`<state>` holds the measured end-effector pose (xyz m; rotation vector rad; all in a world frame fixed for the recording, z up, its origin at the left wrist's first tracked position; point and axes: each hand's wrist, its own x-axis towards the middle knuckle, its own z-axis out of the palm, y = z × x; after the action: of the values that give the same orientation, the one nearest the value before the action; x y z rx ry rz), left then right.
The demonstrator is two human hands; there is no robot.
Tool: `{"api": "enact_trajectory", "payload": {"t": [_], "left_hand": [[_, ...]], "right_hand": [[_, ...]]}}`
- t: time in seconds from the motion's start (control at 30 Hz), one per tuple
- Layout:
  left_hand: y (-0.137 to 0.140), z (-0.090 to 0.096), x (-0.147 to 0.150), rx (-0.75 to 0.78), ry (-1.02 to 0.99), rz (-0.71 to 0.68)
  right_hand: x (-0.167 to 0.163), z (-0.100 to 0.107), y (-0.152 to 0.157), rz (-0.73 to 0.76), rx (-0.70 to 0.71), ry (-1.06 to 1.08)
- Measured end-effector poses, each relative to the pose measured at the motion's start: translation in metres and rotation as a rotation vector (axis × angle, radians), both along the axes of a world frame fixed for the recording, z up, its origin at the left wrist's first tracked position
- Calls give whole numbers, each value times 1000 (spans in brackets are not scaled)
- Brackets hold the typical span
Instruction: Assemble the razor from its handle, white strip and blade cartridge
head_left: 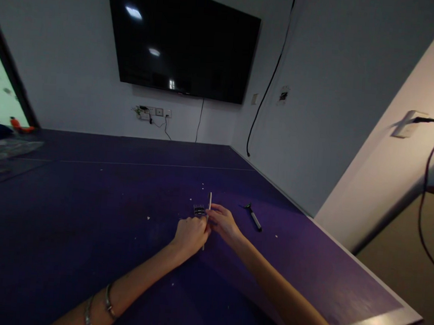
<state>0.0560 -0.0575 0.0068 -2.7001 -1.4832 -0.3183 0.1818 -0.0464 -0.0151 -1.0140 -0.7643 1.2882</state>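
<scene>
Near the middle of the table, my left hand (190,234) is closed, its knuckles up, around a thin pale stick (210,199). My right hand (224,223) pinches the same stick from the right, fingers and thumb against it. The stick stands nearly upright in the view, one end showing above my hands and the other below. Just beyond my left hand lies a small dark, partly shiny piece (199,210); its kind is too small to make out. To the right of my right hand rests a razor (253,218) with a black and grey handle.
Small white scraps (148,218) are scattered over the purple tabletop (85,232). Clear plastic wrapping (6,150) lies at the far left. A wall borders the table on the right, where a black cable (269,87) hangs down. A television (184,41) is mounted ahead.
</scene>
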Motion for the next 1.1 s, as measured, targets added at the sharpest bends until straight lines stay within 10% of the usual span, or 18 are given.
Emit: {"api": "enact_trajectory", "payload": {"t": [0.27,0.47,0.67,1.1], "left_hand": [[7,-2,1,29,-138,-123],[47,-12,-12,62,-176,-136],[83,-29,-23,29,-201,-167],[113,-52,-20,-98,-219,-251]], "right_hand": [[39,5,2,-98,57,-219],[131,7,11,-347,47,-987],[199,-6,3,-431,-79,-1252],[214,-35,6,-348,-245,-1524]]}}
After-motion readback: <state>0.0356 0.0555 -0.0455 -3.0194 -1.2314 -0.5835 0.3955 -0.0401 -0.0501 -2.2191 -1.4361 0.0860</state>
